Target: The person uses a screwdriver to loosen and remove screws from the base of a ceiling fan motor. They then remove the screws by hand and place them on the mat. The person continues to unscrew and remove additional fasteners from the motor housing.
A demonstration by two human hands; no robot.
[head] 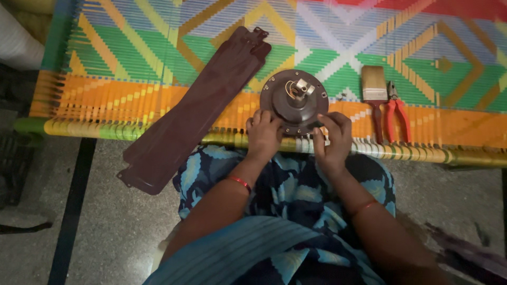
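At the woven cot's point(158, 113) edge, both hands, left hand point(263, 134) and right hand point(332, 140), are grasping the fan motor point(294, 103) (overhanging slightly); loosening either grip risks it tipping floorward.

Both forearms reach forward from the lap, side by side. The left hand point(263, 134) curls knuckles up, fingers bent. The right hand point(332, 140) mirrors it, fingers curled inward.
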